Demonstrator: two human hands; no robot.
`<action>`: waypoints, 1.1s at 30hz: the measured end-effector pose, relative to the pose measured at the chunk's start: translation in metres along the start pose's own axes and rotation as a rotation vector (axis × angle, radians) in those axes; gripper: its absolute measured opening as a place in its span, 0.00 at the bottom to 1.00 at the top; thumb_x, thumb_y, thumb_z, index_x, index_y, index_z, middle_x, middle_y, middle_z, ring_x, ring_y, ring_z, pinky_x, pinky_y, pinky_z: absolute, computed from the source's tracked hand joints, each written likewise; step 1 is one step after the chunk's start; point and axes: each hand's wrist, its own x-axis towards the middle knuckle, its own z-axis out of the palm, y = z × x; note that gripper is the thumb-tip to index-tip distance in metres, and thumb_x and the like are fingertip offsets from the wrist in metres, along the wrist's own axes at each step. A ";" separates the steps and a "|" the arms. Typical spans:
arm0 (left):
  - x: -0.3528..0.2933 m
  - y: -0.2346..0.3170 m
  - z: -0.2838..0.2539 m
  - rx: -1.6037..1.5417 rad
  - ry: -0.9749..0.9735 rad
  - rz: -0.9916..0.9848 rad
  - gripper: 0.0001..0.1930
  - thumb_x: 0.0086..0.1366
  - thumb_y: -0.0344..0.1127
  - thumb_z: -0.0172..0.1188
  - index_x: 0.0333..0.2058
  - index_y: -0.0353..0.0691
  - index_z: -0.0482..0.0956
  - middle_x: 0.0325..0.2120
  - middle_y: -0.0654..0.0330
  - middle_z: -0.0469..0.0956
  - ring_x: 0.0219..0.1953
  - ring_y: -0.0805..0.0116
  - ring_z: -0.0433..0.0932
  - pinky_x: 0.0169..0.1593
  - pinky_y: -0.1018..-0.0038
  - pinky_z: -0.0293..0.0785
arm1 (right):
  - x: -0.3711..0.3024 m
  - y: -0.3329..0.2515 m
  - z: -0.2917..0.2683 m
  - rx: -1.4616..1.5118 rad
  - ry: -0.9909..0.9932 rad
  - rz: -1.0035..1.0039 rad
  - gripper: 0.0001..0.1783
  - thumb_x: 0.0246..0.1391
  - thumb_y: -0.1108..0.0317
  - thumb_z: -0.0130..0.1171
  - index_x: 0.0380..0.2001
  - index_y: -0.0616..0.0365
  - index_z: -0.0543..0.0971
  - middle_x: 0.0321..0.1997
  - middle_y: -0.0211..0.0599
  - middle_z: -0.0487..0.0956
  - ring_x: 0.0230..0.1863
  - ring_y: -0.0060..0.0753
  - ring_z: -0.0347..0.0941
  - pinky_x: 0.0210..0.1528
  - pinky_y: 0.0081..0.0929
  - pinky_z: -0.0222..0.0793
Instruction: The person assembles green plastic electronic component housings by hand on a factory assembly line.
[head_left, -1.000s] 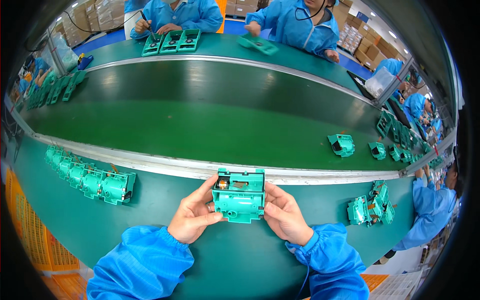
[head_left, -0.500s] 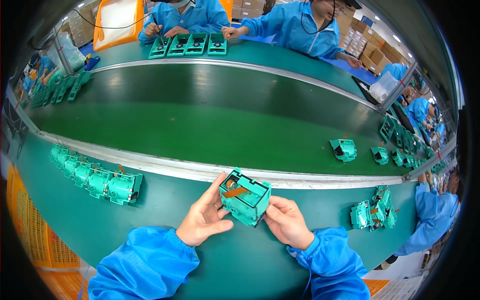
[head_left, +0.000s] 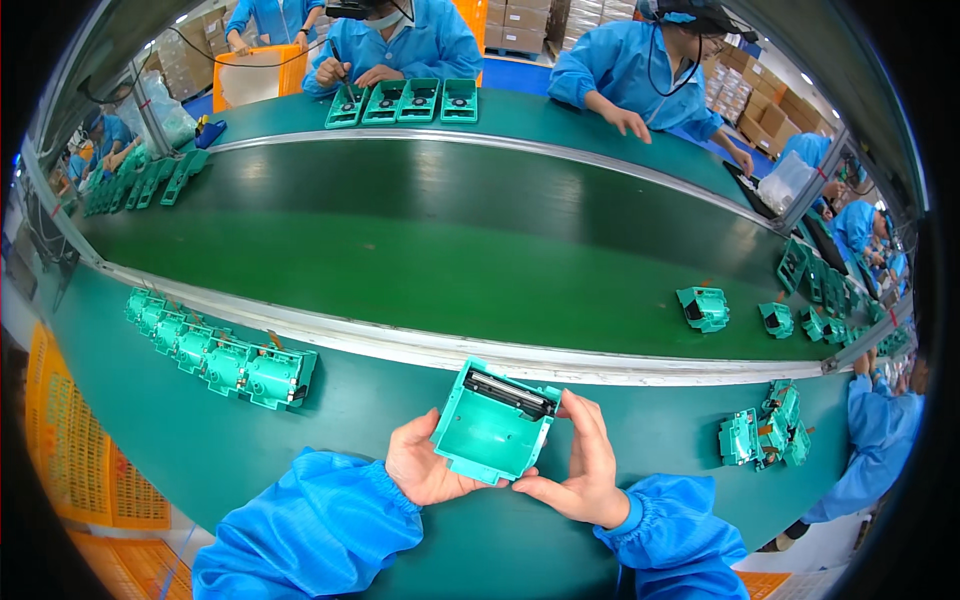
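Observation:
Between my two hands is a green plastic housing [head_left: 490, 430], its hollow inside facing me and a black roller bar [head_left: 510, 392] along its far edge. My left hand [head_left: 430, 462] grips its left side and lower left corner from beneath. On the other side, my right hand [head_left: 580, 468] has the index finger at the upper right corner and the thumb at the lower right edge. The housing is held above the green worktable [head_left: 420, 545]. Its underside is hidden from view.
A row of similar green housings [head_left: 245, 368] stands at the left, and a small pile [head_left: 768, 432] lies at the right. Beyond a pale rail [head_left: 400, 345] runs a green conveyor belt [head_left: 430, 240] with more housings [head_left: 704, 308]. Co-workers in blue [head_left: 420, 45] work across it.
The housing has been turned over in my hands, so its hollow side shows instead of the side with the orange ribbon. Across the belt, a co-worker's hand has left the far-side parts.

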 end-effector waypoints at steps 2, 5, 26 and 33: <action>0.000 -0.001 -0.001 -0.064 -0.020 0.000 0.37 0.57 0.58 0.43 0.58 0.38 0.48 0.54 0.39 0.54 0.51 0.35 0.59 0.49 0.50 0.63 | -0.001 0.002 0.000 0.018 -0.029 -0.022 0.44 0.30 0.59 0.70 0.51 0.68 0.61 0.47 0.50 0.67 0.48 0.47 0.64 0.48 0.37 0.60; -0.002 -0.001 0.001 -0.027 -0.007 0.019 0.35 0.58 0.56 0.42 0.57 0.38 0.48 0.55 0.42 0.54 0.53 0.36 0.57 0.50 0.47 0.61 | -0.004 0.004 0.000 0.017 -0.035 -0.036 0.45 0.30 0.60 0.70 0.51 0.68 0.61 0.47 0.50 0.67 0.48 0.48 0.64 0.48 0.37 0.60; -0.293 0.129 0.010 2.027 1.728 0.561 0.32 0.37 0.37 0.65 0.44 0.37 0.66 0.42 0.50 0.66 0.45 0.52 0.64 0.51 0.63 0.59 | -0.004 0.008 0.003 0.158 -0.018 0.110 0.31 0.37 0.65 0.61 0.46 0.66 0.65 0.46 0.41 0.63 0.46 0.35 0.62 0.49 0.30 0.59; -0.305 0.160 0.000 2.118 1.924 0.663 0.38 0.36 0.39 0.69 0.49 0.40 0.62 0.50 0.46 0.60 0.54 0.48 0.55 0.57 0.60 0.52 | 0.051 0.049 -0.056 -0.561 0.115 0.025 0.35 0.35 0.78 0.56 0.53 0.61 0.60 0.56 0.47 0.60 0.59 0.44 0.52 0.58 0.34 0.47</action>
